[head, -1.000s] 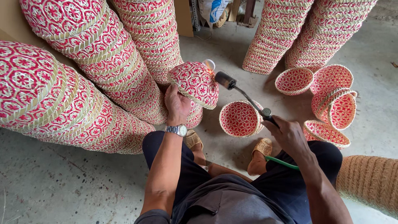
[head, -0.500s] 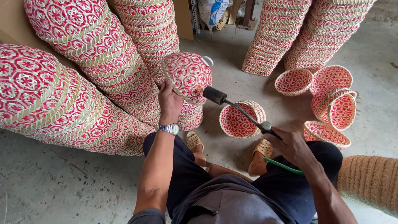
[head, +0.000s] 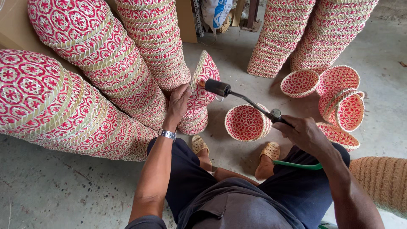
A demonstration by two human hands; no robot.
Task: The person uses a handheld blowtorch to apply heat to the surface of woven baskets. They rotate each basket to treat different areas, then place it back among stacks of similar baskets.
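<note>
Tilted since half a second ago: the red-and-cream woven basket point(head: 204, 80) held at the left now stands on edge, its rim turned toward the torch, where earlier its patterned underside faced the camera; the torch head has drawn close to that rim.

Nearest: seated person, dark trousers, woven straw sandals point(head: 199, 144) on a rough grey concrete floor point(head: 51, 191).

Left hand point(head: 180, 99): fingers closed about the rim of the tilted basket, thumb on its edge; metal wristwatch point(head: 167, 134) at the wrist.

Right hand point(head: 303, 133): fist closed round the handle of a gas torch point(head: 246, 99), a thin bent metal tube ending in a dark cylindrical burner head just beside the basket rim. Green hose point(head: 296, 165) runs from below this hand across the thigh.

Held basket: shallow, round, plaited strips in a red hexagonal star pattern with pale herringbone rim; it rests above a short stack of like baskets point(head: 194, 118), set upside down.

Between the feet and beyond: one open basket point(head: 246, 123), mouth up, on the floor.

Right: plain tan woven piece point(head: 381, 182), ribbed texture; cluster of loose baskets point(head: 335, 97), some upright, some on their sides.

Left: long nested stacks point(head: 63, 97) lying slantwise, bases toward the camera.

Far: upright tapering stacks point(head: 309, 34), a brown board leaning at the back, a pale sack point(head: 216, 12).
</note>
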